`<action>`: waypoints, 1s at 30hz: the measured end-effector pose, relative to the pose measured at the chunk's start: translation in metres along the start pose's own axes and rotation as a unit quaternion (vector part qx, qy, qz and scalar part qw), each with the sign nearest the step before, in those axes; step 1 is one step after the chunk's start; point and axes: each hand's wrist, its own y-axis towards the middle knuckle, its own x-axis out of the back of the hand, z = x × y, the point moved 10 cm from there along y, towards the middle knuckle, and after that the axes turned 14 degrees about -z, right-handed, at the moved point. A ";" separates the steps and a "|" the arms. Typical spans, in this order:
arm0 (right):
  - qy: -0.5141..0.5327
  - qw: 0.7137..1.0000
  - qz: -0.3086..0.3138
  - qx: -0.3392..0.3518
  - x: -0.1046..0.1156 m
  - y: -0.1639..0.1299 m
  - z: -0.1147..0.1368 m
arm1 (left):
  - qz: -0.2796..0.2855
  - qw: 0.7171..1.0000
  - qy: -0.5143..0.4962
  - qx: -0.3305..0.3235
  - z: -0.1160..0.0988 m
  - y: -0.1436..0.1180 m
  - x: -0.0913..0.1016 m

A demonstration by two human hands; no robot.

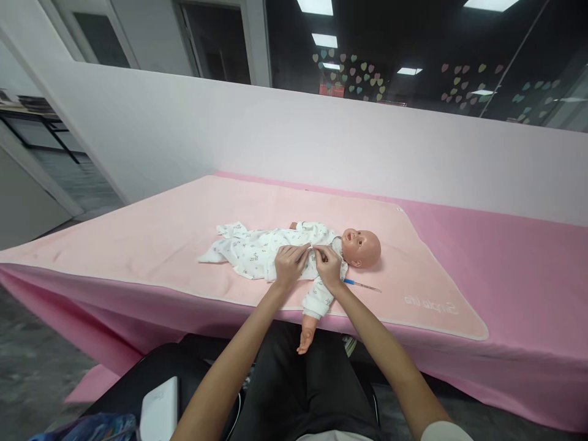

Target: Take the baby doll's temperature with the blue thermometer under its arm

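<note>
A baby doll (362, 248) lies on its back, head to the right, dressed in a white printed baby outfit (255, 252). Over the doll's chest, my left hand (290, 264) is closed in a pinch on the outfit's front. Close beside it, my right hand (327, 264) also pinches there; the fingertips of both hands nearly meet. What exactly sits between the fingertips, a tie or an edge of cloth, is too small to make out. One doll arm (309, 331) hangs over the table's near edge. Behind my right wrist lies a thin blue-ended stick, perhaps a thermometer (365, 285).
A peach mat (151, 245) covers much of the table, over a pink cloth (514, 269). A white wall (367, 147) stands behind. My legs are under the near edge. At the lower left, a white box-like device (159, 409) rests on a black seat.
</note>
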 end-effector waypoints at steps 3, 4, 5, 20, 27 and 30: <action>0.003 1.000 -0.025 0.005 0.005 0.001 0.001 | -0.025 1.000 0.008 -0.001 -0.003 0.001 0.008; 0.002 1.000 -0.031 0.004 0.006 0.001 0.000 | -0.029 0.999 0.016 -0.003 -0.003 0.001 0.009; 0.003 0.999 -0.034 0.003 0.007 0.001 0.000 | -0.030 0.999 0.026 -0.003 -0.004 0.001 0.011; 0.015 0.999 -0.042 -0.009 0.007 0.003 -0.007 | -0.042 0.993 0.031 0.102 0.025 -0.002 0.030; -0.009 1.000 -0.028 -0.010 0.004 0.004 -0.007 | -0.064 0.992 0.025 0.105 0.027 -0.002 0.036; -0.005 1.000 -0.024 -0.010 0.004 0.004 -0.008 | -0.057 0.992 0.026 0.107 0.027 -0.002 0.035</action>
